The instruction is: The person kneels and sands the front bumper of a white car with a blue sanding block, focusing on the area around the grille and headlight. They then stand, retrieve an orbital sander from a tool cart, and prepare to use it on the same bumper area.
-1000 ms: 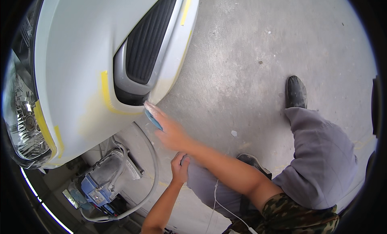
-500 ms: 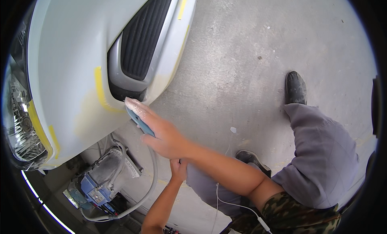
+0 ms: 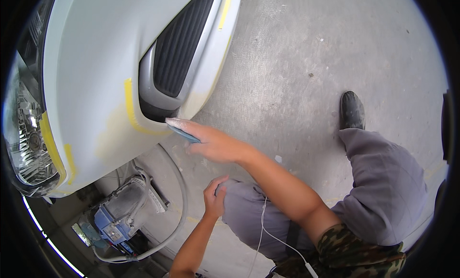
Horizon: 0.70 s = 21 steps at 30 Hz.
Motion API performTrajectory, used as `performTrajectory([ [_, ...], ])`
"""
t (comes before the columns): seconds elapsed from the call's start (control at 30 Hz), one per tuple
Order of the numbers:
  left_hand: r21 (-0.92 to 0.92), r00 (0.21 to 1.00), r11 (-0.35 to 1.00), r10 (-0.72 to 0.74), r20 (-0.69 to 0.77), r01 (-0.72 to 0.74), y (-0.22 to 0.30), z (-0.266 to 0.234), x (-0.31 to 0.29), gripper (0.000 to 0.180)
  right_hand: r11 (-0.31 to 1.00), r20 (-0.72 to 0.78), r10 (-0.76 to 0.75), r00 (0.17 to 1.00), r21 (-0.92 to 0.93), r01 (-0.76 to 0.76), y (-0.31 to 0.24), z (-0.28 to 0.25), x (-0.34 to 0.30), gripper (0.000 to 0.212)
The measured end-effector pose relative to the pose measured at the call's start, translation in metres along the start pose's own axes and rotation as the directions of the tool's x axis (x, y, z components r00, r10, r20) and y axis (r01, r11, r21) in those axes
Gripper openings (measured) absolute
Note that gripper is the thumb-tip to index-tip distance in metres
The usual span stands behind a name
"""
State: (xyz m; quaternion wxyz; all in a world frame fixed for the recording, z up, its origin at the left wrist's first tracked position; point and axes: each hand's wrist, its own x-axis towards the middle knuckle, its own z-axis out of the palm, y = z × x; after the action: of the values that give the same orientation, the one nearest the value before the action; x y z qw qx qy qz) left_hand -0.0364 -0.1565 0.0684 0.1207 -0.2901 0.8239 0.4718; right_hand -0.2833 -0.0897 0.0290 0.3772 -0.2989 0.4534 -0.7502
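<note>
My right hand holds a thin blue sanding pad against the lower corner of a white car bumper. White dust coats its fingertips, which touch the bumper just under the dark recess around the black grille. Yellow masking tape curves around that corner, beside a yellowish patch in the paint. On my bent left knee rests my left hand, thumb and fingers apart, holding nothing. The pad's working face is hidden.
A blue and grey dust extractor with a grey hose stands on the concrete floor under the bumper. A headlight edged with tape is at the far left. A white cable hangs near my right arm.
My right hand and the sanding pad have shifted slightly right along the bumper edge, and the pad looks more edge-on. The whole view has shifted a little, showing more of my left hand.
</note>
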Motion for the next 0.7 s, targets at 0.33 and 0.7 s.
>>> performTrajectory([
  [0.33,-0.005,1.000,1.000,-0.015,0.002,0.015,-0.003,0.000,-0.001,0.032,0.996,-0.054,-0.061,0.997,0.057,0.064,-0.002,0.007,-0.003,0.087],
  [0.7,0.005,1.000,1.000,0.002,0.017,-0.002,-0.004,-0.001,0.005,0.032,0.991,-0.135,-0.129,0.982,-0.052,0.123,-0.021,0.016,-0.004,0.089],
])
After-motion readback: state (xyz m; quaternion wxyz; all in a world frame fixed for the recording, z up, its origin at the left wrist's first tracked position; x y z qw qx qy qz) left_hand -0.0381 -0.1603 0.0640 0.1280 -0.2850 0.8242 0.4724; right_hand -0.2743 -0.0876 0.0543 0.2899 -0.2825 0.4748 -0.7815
